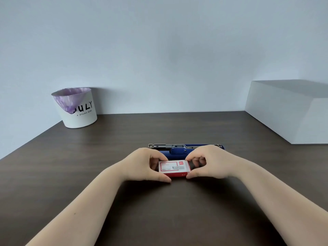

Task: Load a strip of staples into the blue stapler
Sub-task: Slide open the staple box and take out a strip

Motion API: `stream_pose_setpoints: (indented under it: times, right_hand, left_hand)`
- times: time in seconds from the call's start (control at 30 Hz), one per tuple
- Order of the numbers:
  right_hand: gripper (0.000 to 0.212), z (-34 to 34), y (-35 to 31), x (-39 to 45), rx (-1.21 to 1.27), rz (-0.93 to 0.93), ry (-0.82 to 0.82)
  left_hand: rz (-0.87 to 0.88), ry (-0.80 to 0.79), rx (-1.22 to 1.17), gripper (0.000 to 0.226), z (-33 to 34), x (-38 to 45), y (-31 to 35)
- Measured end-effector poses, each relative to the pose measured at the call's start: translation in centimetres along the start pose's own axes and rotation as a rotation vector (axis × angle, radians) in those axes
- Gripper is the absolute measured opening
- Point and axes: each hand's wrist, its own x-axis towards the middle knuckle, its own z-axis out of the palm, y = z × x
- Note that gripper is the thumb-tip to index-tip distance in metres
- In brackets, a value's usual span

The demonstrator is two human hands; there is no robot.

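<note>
A small red and white staple box (pixel 174 168) lies flat on the dark wooden table (pixel 71 166). My left hand (pixel 149 165) grips its left end between thumb and fingers. My right hand (pixel 207 163) pinches its right end the same way. Just behind the box lies the blue stapler (pixel 179 150), swung open, with its metal staple rail (pixel 166 145) stretched to the left. My hands cover the stapler's near side. No loose staple strip shows.
A white bin (pixel 79 108) with a purple liner stands at the back left against the wall. A large white box (pixel 287 112) fills the back right corner of the table.
</note>
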Motion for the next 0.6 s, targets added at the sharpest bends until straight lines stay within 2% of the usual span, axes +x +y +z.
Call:
stream_pose_setpoints:
  times: [0.17, 0.27, 0.4, 0.6]
  right_hand:
    - [0.031, -0.2, 0.9, -0.3, 0.043, 0.025, 0.073]
    - [0.031, -0.6, 1.3, -0.5, 0.05, 0.021, 0.115]
    - [0.032, -0.8, 1.6, -0.7, 0.02, 0.027, 0.136]
    - [0.035, -1.1, 1.6, -0.7, -0.018, 0.038, 0.125]
  left_hand:
    - [-0.001, 0.058, -0.16, 0.035, 0.2, 0.1, -0.7]
    - [0.025, 0.121, -0.186, 0.041, 0.0, 0.2, -1.2]
    - [0.056, 0.188, -0.158, 0.036, 0.0, 0.3, -1.3]
    - [0.053, 0.214, -0.147, 0.04, 0.1, 0.7, -1.9]
